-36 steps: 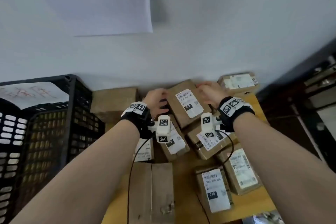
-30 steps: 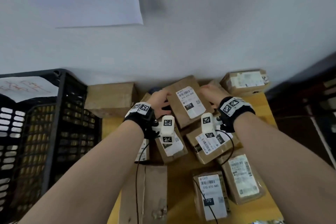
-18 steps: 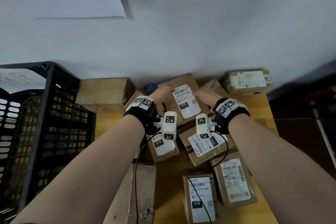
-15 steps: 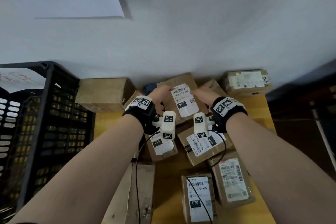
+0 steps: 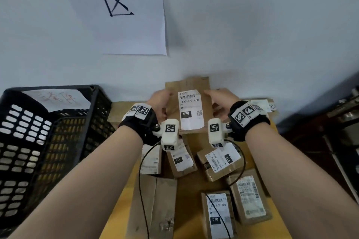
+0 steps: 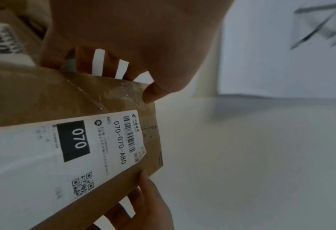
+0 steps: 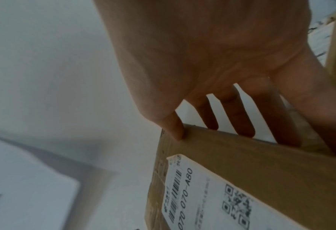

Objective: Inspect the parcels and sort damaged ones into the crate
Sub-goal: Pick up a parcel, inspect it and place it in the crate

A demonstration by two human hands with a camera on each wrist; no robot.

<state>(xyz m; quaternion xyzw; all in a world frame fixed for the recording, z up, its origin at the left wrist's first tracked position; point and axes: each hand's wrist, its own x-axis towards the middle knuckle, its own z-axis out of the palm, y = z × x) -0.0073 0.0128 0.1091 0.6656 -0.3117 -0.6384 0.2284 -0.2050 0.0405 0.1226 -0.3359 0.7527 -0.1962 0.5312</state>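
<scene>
We're holding a parcel (image 5: 189, 106) up off the surface (image 5: 124, 196), label facing us, left hand (image 5: 158, 103) and right hand (image 5: 217, 101) both gripping its long edges, fingers (image 7: 236, 115) wrapped behind. It's looking light and fairly stiff, taped cardboard, so edge grips seem fine. The black crate (image 5: 48, 141) is sitting to our left, seemingly holding only a scribbled paper sheet (image 5: 58, 99).

Pale wall (image 5: 252, 25) with paper sign (image 5: 120, 9); wooden table (image 5: 120, 196) below.

Matt cardboard parcel (image 5: 189, 103), glossy tape (image 6: 112, 91)
</scene>
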